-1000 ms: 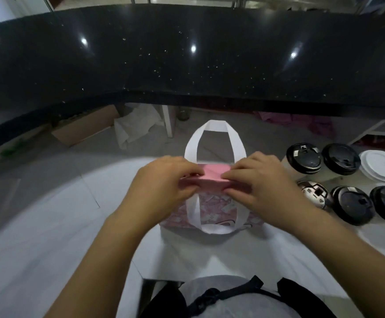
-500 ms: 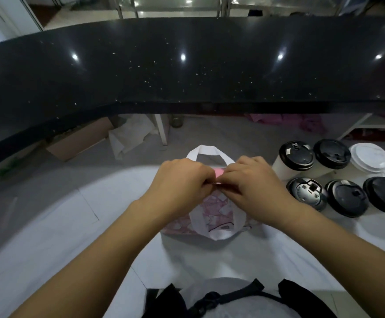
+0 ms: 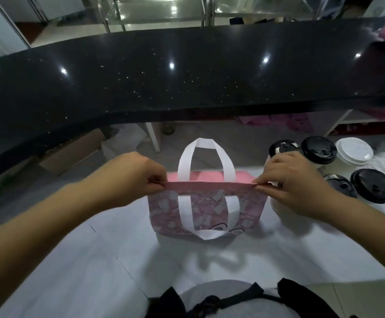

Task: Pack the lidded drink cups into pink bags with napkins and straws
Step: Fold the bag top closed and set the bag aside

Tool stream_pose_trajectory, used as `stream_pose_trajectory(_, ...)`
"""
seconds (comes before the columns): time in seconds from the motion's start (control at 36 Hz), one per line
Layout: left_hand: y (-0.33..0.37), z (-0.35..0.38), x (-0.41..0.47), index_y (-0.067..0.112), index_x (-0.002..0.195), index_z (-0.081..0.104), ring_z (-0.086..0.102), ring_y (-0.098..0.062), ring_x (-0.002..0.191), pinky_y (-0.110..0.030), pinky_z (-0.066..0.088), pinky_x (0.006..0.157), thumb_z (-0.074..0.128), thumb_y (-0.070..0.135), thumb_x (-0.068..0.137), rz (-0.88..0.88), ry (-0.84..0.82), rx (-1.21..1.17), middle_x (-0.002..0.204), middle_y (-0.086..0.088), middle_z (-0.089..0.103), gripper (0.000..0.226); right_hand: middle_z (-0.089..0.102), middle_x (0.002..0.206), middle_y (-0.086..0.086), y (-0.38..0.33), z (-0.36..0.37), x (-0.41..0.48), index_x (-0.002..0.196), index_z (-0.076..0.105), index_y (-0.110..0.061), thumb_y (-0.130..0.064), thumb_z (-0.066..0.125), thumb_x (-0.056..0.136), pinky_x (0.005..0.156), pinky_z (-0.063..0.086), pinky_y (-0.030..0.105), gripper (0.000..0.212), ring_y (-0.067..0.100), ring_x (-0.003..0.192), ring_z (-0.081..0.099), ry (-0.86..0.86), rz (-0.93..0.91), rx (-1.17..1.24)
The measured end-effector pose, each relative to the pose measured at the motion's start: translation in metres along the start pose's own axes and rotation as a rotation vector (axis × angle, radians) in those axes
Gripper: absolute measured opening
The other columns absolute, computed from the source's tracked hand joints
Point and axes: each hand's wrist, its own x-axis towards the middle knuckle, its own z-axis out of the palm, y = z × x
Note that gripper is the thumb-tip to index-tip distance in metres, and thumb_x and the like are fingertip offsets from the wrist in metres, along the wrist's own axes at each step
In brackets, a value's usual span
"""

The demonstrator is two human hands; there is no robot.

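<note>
At counter [image 3: 301,253] middle, left grip [image 3: 136,177] and right grip [image 3: 297,180] pinch the pink bag [image 3: 207,210] by its rim ends; apparently nothing packed yet, cups [image 3: 318,152] wait alongside.

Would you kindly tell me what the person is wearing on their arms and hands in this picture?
Nothing visible: the left hand and right hand are ungloved, with no ring, watch or bracelet in view. The left forearm and right forearm are bare, no sleeve showing. At the bottom edge sits a grey top crossed by black straps.
</note>
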Motion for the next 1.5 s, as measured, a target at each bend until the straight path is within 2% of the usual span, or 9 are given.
stream_pose_trajectory(0.19,-0.02,-0.004,-0.01,0.031,0.115,0.073,0.057,0.004,0.075,-0.001,0.04,0.066,0.067,0.03,0.091,0.056,-0.015,-0.004,0.101,0.015,0.07,0.025,0.068,0.077,-0.014,0.004,-0.003,-0.003,0.084,0.078,-0.027,-0.039,0.067,0.081,0.081,0.048,0.043,0.016,0.014,0.08,0.063,-0.029,-0.014,0.077)
stream_pose_trajectory(0.31,-0.03,-0.006,-0.01,0.03,0.105,0.077,0.06,0.005,0.069,-0.004,0.043,0.062,0.071,0.033,0.087,0.051,-0.003,-0.004,0.082,0.022,0.064,0.02,0.06,0.072,-0.019,0.003,0.0,-0.006,0.083,0.077,-0.024,-0.037,0.069,0.082,0.08,0.047,0.032,0.015,0.009,0.072,0.058,-0.016,-0.057,0.126)
stream_pose_trajectory(0.56,-0.049,-0.002,0.016,0.018,0.095,0.079,0.062,-0.001,0.072,-0.025,0.056,0.071,0.077,0.018,0.083,0.042,0.334,-0.132,0.079,0.009,0.068,0.012,0.066,0.077,-0.005,-0.03,0.01,-0.022,0.088,0.074,-0.014,-0.039,0.058,0.092,0.066,0.045,0.022,0.03,0.012,0.073,0.058,0.041,-0.112,0.229)
stream_pose_trajectory(0.67,-0.051,0.007,0.041,0.024,0.096,0.079,0.067,-0.005,0.079,-0.027,0.057,0.076,0.076,0.014,0.085,-0.053,0.448,-0.394,0.084,0.009,0.073,0.015,0.064,0.072,-0.006,-0.064,0.023,-0.031,0.083,0.071,-0.014,-0.035,0.061,0.091,0.061,0.05,0.03,0.025,0.011,0.069,0.056,0.12,-0.088,0.303)
stream_pose_trajectory(0.94,-0.038,0.031,0.034,0.027,0.119,0.069,0.071,-0.013,0.096,-0.028,0.059,0.082,0.071,0.01,0.089,-0.209,0.575,-0.996,0.112,0.003,0.072,0.035,0.071,0.075,-0.009,-0.102,0.037,-0.047,0.08,0.075,-0.023,-0.049,0.066,0.084,0.072,0.052,0.03,0.028,0.012,0.075,0.067,0.231,0.278,0.79)
stream_pose_trajectory(1.11,-0.051,0.113,0.009,0.025,0.116,0.062,0.069,-0.018,0.092,-0.028,0.056,0.074,0.059,0.015,0.098,-0.728,0.999,-1.532,0.124,-0.009,0.068,0.021,0.074,0.083,0.003,-0.063,0.063,-0.058,0.086,0.074,-0.01,-0.016,0.057,0.099,0.077,0.054,0.027,0.022,0.019,0.083,0.07,0.336,0.71,1.057)
stream_pose_trajectory(1.31,0.004,0.203,-0.011,0.011,0.127,0.06,0.059,-0.017,0.074,-0.023,0.048,0.056,0.05,0.012,0.1,-0.965,0.77,-1.727,0.097,-0.01,0.066,0.029,0.056,0.136,-0.005,-0.05,0.122,-0.052,0.133,0.055,-0.035,-0.032,0.051,0.102,0.097,0.049,0.039,0.031,0.018,0.119,0.057,-0.064,0.865,1.166)
stream_pose_trajectory(1.42,0.034,0.214,-0.019,0.02,0.114,0.07,0.072,-0.022,0.094,-0.031,0.059,0.072,0.049,0.026,0.099,-0.852,0.579,-1.733,0.105,-0.006,0.076,0.026,0.05,0.143,-0.008,-0.065,0.137,-0.025,0.14,0.042,-0.042,-0.047,0.045,0.102,0.106,0.044,0.048,0.039,0.019,0.129,0.051,-0.149,0.886,1.27)
stream_pose_trajectory(1.5,0.047,0.212,-0.02,0.019,0.12,0.066,0.074,-0.015,0.086,-0.026,0.057,0.067,0.043,0.036,0.104,-0.807,0.559,-1.833,0.102,-0.002,0.077,0.032,0.058,0.139,-0.012,-0.065,0.155,-0.013,0.137,0.051,-0.045,-0.079,0.054,0.079,0.112,0.039,0.049,0.067,0.017,0.127,0.056,-0.182,0.912,1.335)
